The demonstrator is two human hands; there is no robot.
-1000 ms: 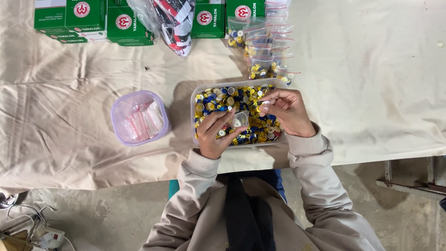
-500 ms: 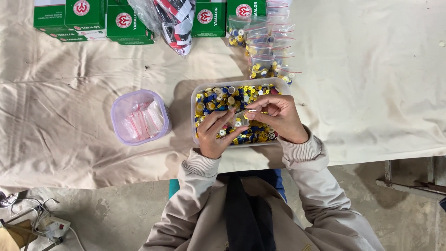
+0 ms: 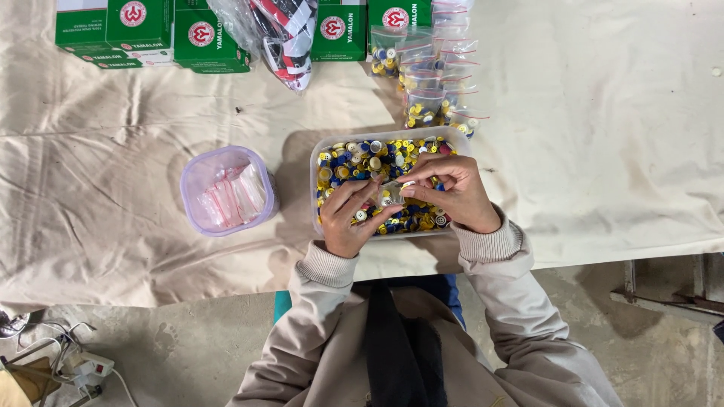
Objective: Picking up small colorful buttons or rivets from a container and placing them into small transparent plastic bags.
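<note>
A clear rectangular tub [image 3: 317,151] full of small yellow, blue and white buttons sits on the cloth-covered table in front of me. Over it, my left hand [image 3: 348,221] is cupped palm up, with a few buttons lying in it and its fingers on a small clear zip bag [image 3: 390,192]. My right hand [image 3: 451,188] pinches the same bag from the right, thumb and fingers at its top edge. Both hands meet above the tub's near half.
A lilac tub [image 3: 197,175] of empty little zip bags stands to the left. Filled bags of buttons [image 3: 430,83] lie in a pile behind the button tub. Green boxes [image 3: 143,30] and a plastic-wrapped bundle [image 3: 283,34] line the far edge. Cables and a power strip [image 3: 87,367] lie on the floor.
My right hand has come down from the tub's far right corner to the small bag held at my left hand. The left hand has stayed in place.
</note>
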